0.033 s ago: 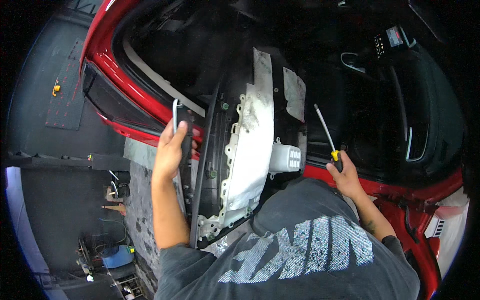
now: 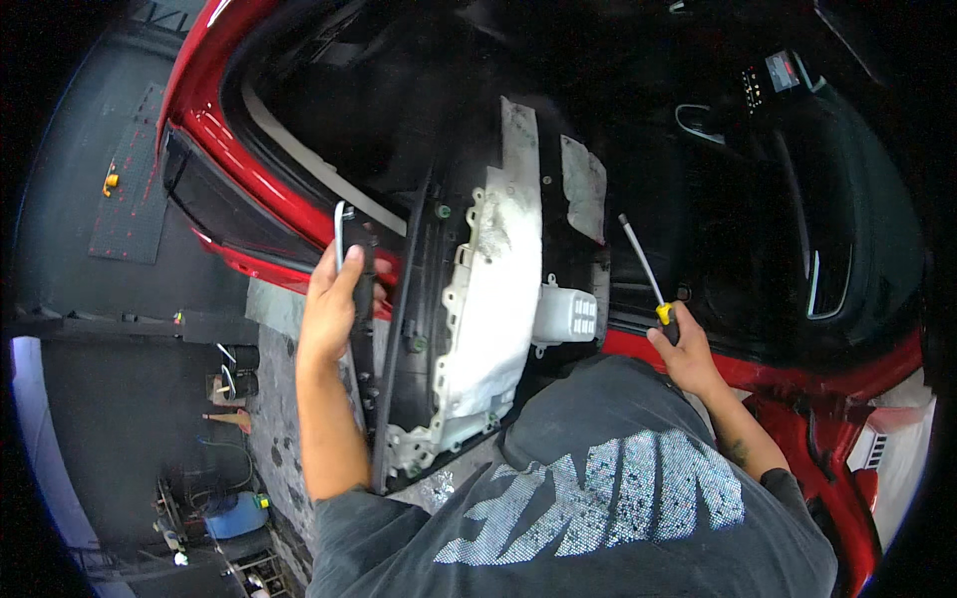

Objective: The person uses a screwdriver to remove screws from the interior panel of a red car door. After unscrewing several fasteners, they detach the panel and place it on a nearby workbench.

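A black car trim panel stands on edge in front of me, its back turned up. White padding covers much of that back, along with pale clip brackets and a white vented plastic box. My left hand is closed round the panel's left side, thumb beside a bent silver trim piece and fingertips showing past the dark edge. In my right hand is a screwdriver with a yellow and black handle. Its shaft points up and left over the dark car interior, apart from the panel.
Red car bodywork frames the dark opening around me. A screen shows inside at the far right. On the left floor are an orange cone, a blue container and a dark mat with a small yellow item.
My left hand and the panel have shifted slightly left and down. The screwdriver in my right hand has moved a little to the left.
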Demonstrator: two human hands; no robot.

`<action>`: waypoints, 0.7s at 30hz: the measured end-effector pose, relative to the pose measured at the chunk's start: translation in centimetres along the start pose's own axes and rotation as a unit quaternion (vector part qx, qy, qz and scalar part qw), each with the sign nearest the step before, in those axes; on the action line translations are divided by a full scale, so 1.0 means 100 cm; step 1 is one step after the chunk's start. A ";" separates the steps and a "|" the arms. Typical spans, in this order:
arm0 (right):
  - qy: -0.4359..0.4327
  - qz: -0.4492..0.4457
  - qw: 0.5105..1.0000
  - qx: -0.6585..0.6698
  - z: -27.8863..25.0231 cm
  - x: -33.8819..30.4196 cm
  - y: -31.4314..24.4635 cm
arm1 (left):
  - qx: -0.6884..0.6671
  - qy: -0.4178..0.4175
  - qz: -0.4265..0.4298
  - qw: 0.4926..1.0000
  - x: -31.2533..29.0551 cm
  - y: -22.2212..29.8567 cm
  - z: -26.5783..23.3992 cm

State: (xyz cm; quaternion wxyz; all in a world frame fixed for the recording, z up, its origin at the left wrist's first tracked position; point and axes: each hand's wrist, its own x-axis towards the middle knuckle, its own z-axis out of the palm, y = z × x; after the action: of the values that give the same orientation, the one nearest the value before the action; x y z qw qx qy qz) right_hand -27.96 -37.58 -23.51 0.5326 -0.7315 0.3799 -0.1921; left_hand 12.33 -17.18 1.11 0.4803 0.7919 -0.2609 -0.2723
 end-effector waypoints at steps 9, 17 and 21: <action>-0.015 -0.035 0.998 -0.044 -0.044 -0.012 0.001 | 0.161 0.033 0.015 0.986 -0.042 0.020 -0.026; -0.058 0.015 0.998 -0.025 -0.034 -0.011 0.014 | 0.243 0.137 0.087 0.956 -0.096 0.047 -0.039; -0.063 -0.010 0.998 0.011 -0.016 -0.007 0.014 | 0.242 0.161 0.095 0.952 -0.120 0.055 -0.037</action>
State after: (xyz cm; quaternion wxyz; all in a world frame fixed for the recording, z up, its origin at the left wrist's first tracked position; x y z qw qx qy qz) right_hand -29.99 -38.26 -24.13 0.5612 -0.7402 0.3362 -0.1553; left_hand 5.43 -9.01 9.71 0.3340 0.8891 -0.3122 -0.0227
